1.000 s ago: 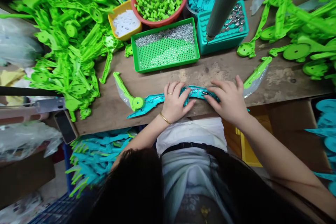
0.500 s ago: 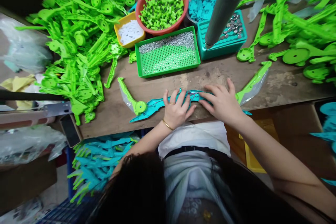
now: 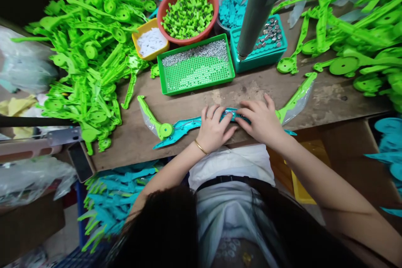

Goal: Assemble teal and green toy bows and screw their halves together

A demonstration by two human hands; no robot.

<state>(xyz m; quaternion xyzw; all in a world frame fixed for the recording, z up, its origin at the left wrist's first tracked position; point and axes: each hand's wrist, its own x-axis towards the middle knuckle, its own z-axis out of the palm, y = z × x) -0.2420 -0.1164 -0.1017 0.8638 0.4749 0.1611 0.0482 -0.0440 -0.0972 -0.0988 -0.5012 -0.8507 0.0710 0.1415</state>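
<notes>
A long blue plastic toy-bow shell (image 3: 185,126) lies along the table's front edge, its inside facing up with thin wires running through it. Green arms join it at both ends, the left green arm (image 3: 150,117) and the right green arm (image 3: 297,98), each with clear film on it. My left hand (image 3: 214,127), wearing a ring and a bangle, is curled over the middle of the shell. My right hand (image 3: 262,119) has thumb and forefinger closed at the wires just right of centre, its other fingers raised. The fingertips partly hide what they pinch.
Behind the shell stand a green tray (image 3: 196,88) of small metal screws, a yellow tub (image 3: 135,42) of white pieces, a red bowl (image 3: 215,12) of green parts and a teal box (image 3: 260,60) with metal discs. A dark post (image 3: 259,12) slants down. Green parts (image 3: 94,50) pile up left.
The whole view has shifted slightly. My left hand's fingers have moved closer to the wires at the shell's middle, and my right hand's fingers have drawn in a little.
</notes>
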